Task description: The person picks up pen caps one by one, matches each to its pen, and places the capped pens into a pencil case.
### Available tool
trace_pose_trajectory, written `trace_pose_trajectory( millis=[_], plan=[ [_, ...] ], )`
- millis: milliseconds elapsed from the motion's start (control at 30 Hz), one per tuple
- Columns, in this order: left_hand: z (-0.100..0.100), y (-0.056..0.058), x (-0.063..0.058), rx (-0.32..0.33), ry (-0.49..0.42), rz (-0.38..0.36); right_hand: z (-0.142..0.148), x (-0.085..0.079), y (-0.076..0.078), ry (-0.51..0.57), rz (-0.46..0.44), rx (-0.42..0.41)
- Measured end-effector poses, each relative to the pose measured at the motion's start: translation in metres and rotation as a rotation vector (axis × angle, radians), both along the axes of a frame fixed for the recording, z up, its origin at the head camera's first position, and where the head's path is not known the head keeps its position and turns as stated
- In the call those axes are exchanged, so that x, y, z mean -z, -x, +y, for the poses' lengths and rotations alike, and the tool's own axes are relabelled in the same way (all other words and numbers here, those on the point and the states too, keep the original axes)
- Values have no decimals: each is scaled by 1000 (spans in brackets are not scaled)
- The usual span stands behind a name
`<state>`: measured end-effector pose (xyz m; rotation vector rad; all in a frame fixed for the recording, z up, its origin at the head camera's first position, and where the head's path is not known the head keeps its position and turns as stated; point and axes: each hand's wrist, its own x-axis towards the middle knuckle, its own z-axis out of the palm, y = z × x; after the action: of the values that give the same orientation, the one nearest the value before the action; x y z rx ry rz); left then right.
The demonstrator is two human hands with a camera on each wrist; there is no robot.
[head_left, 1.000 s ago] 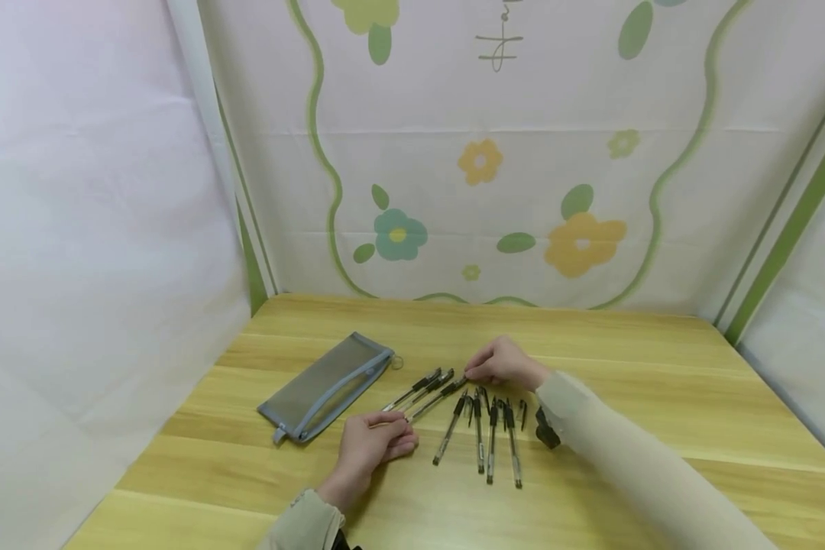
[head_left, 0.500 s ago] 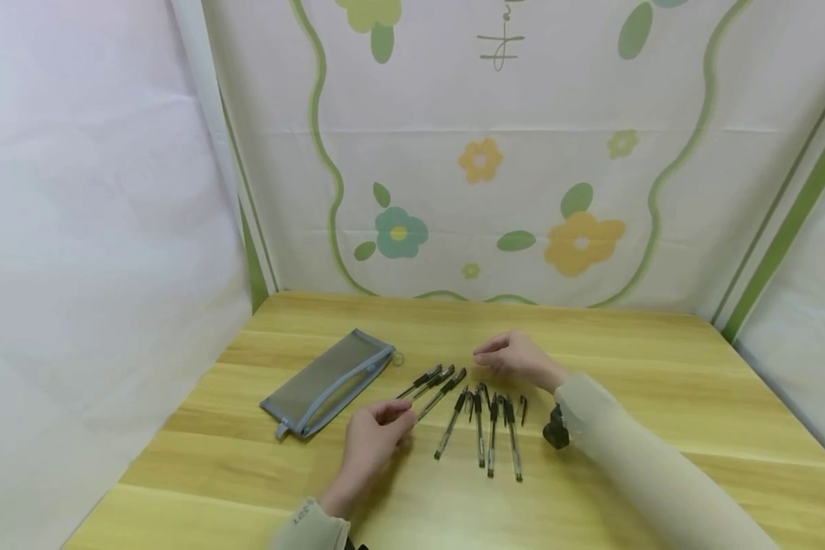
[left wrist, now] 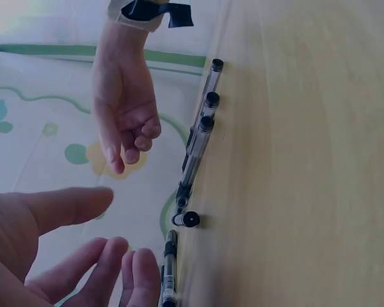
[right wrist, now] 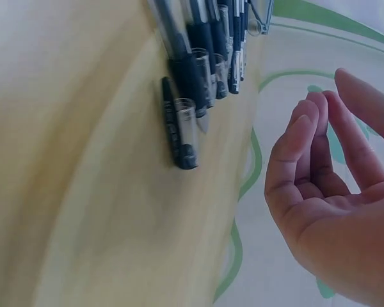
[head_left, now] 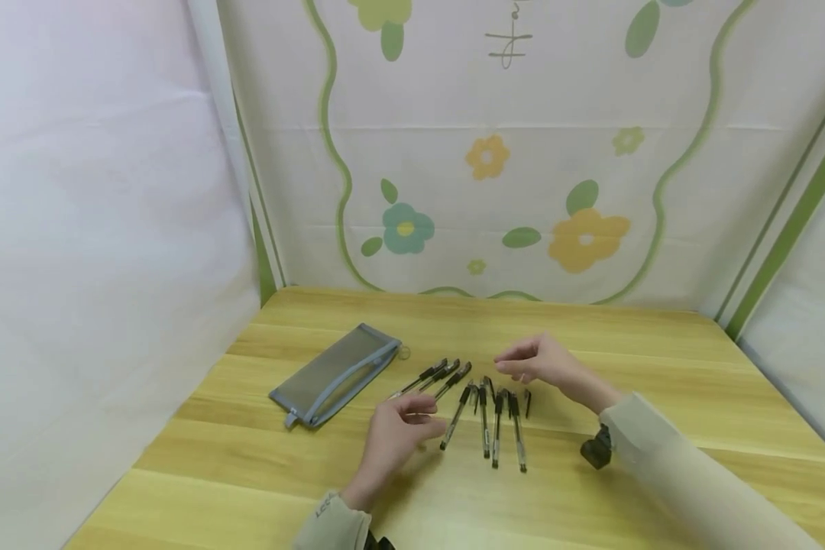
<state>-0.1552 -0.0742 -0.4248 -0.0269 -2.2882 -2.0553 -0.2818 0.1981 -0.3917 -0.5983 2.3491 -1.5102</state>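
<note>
Both hands are above a wooden table and hold nothing. My left hand (head_left: 399,435), fingers loosely bent and thumb apart, is between three capped gel pens (head_left: 447,380) and a row of several uncapped gel pens (head_left: 498,428). It hides the lower ends of the capped ones. Beyond the uncapped row, my right hand (head_left: 550,367) hovers with relaxed fingers; the right wrist view shows its fingers (right wrist: 301,137) curving, with a gap to the thumb. Loose black pen caps lie by the bare pen tips, the outermost cap (right wrist: 179,128) beside the last pen.
A grey mesh zip pouch (head_left: 337,374) with a blue-grey edge lies left of the pens. A white flower-printed cloth (head_left: 481,214) stands behind the table (head_left: 626,359), and white cloth walls (head_left: 110,229) flank it.
Both hands have let go of a capped pen, which now lies beside two others. The right hand has drawn away to the right; the left has shifted right toward the uncapped pens.
</note>
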Motion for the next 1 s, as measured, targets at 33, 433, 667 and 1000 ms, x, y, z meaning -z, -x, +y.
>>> trace_pose_trajectory(
  millis=[33,433,667,1000],
  plan=[
    [0,1,0,20,11,-8,2,1,-2,3,-7,-6],
    [5,-1,1,82,145,-81,11,1,-11,49,-48,-48],
    [5,1,2,77,180,-95,10,1,-11,77,-69,-70],
    [3,3,4,62,232,-77,14,4,-8,100,-79,-90]
  ],
)
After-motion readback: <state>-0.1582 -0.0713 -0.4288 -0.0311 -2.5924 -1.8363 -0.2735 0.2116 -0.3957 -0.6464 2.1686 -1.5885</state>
